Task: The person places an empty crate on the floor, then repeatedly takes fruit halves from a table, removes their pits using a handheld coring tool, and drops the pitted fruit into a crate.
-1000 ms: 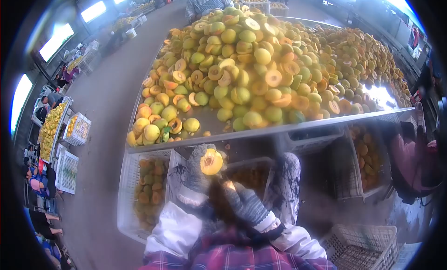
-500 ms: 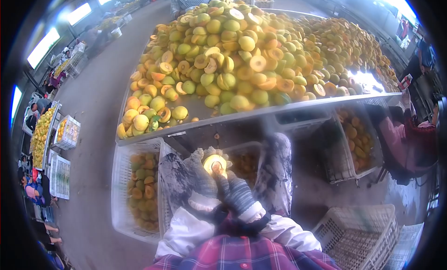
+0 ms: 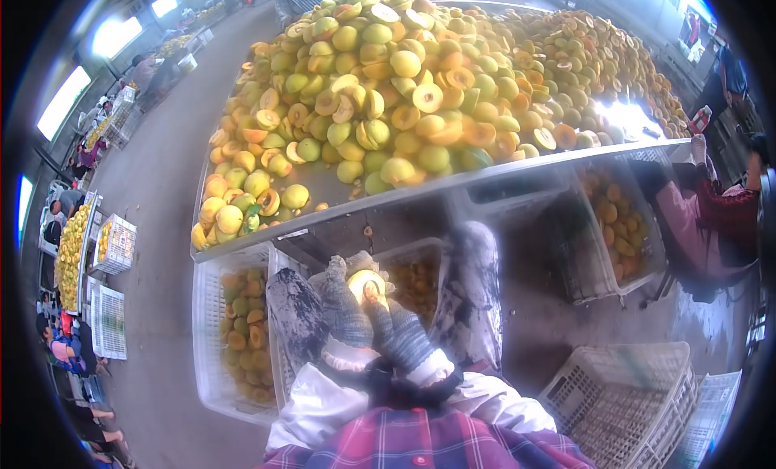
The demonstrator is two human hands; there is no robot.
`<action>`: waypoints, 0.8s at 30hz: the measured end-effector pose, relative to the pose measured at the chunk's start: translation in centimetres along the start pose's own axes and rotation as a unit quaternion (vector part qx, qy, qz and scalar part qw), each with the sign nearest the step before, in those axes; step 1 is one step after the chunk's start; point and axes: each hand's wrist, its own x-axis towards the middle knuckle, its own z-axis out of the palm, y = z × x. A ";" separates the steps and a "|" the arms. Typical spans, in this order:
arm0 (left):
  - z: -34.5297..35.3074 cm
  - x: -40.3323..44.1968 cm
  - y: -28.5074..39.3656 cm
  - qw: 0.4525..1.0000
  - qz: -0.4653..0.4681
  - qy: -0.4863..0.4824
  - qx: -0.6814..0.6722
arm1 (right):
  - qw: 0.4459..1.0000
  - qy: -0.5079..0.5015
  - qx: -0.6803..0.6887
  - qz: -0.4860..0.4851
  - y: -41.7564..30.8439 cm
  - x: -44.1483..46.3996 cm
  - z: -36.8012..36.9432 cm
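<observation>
Over my lap, my left hand, in a grey knitted glove, holds a halved yellow peach with its cut face up. My gloved right hand is closed against that cut face, its fingertips at the pit hollow in the middle. Whether a small tool sits in the right fingers is hidden. Just beyond my knees, a metal-edged table carries a big heap of whole and halved peaches.
Left of my knees stands a white crate of peach pieces. Another holding peaches is between my legs, partly hidden. Further right are a filled crate and a grey crate. A seated person is at the far right.
The view has shifted slightly, so the table and heap appear higher and further left. Both hands stay together on the peach half, with the right fingers still at its middle.
</observation>
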 end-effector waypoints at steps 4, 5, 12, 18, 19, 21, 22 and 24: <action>0.5 0.2 -1.2 0.980 0.189 0.054 -0.031 | 0.938 -0.153 0.141 0.277 -0.8 0.4 -1.6; 0.2 0.4 -0.9 0.980 0.188 0.054 -0.030 | 0.974 -0.137 0.107 0.142 0.2 -0.4 -1.5; -1.5 3.2 4.0 0.948 -0.196 -0.227 0.106 | 0.800 -0.244 0.432 0.337 0.0 1.1 -4.9; -2.8 3.8 2.0 0.907 -0.169 -0.343 0.174 | 0.797 -0.382 0.374 0.280 -0.6 2.8 -8.7; -3.3 4.1 1.7 0.908 -0.166 -0.344 0.172 | 0.760 -0.373 0.436 0.304 -2.1 3.3 -9.8; -4.1 4.4 1.5 0.891 -0.196 -0.367 0.184 | 0.675 -0.350 0.550 0.346 -4.9 4.3 -11.7; -4.5 4.4 1.1 0.892 -0.193 -0.366 0.182 | 0.625 -0.337 0.603 0.364 -5.5 4.4 -12.1; -5.3 4.4 0.5 0.881 -0.189 -0.384 0.202 | 0.669 -0.308 0.558 0.382 -3.8 2.5 -9.3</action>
